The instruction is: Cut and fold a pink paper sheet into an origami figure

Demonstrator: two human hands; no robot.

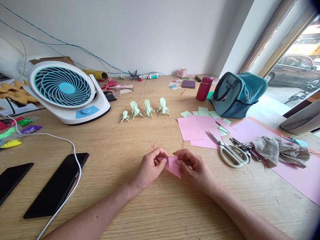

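A small folded piece of pink paper (175, 165) is held between my two hands, just above the wooden table. My left hand (152, 165) pinches its left end between thumb and fingers. On the other side, my right hand (192, 165) grips the right edge with thumb and forefinger. A crease runs down the paper, and one corner points toward me. Beyond the hands stand several pale green folded paper figures (149, 108) in a row. Flat pink sheets (190, 129) lie to the right, with green paper squares (203, 111) behind them.
White-handled scissors (233, 155), keys (243, 146) and a grey cloth (278, 151) lie at right. Farther back are a red flask (204, 88) and a teal bag (238, 95). At left are a fan (67, 88), a black phone (56, 186) and a white cable (75, 150).
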